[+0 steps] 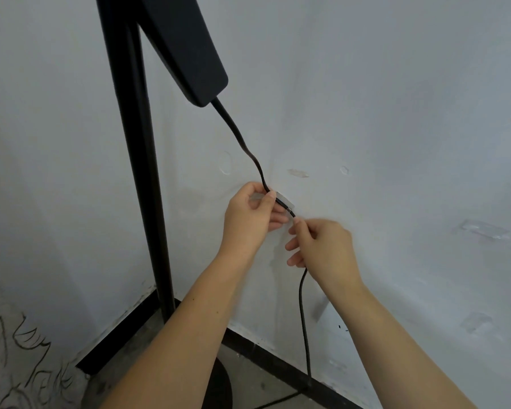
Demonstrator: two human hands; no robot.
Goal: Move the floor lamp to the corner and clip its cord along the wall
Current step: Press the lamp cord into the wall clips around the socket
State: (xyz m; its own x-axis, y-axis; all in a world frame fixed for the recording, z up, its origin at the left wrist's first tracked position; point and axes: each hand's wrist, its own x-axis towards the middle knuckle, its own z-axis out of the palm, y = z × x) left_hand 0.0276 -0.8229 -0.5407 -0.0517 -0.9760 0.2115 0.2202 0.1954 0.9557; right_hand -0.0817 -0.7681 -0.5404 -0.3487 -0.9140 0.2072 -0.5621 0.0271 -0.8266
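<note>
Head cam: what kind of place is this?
Probably a plain indoor room corner, home or studio. Two scuffed white walls meet behind the black floor lamp, a dark baseboard runs along a bare concrete-looking floor, and clear adhesive clips dot the wall.

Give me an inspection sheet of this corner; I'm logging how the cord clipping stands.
Surface: white wall, scuffed, with old adhesive marks; black baseboard below.
Job's things: floor lamp stands in the corner, round base on the floor; clear cord clip on the wall, the cord across it.
Clutter: a second clear clip sits unused further right on the wall.
Grippers: left hand pinches the cord at the clip; right hand holds it just below.
Cables: black cord runs from the lamp head through both hands to the floor.
Surroundings: line drawing on the left wall.
</note>
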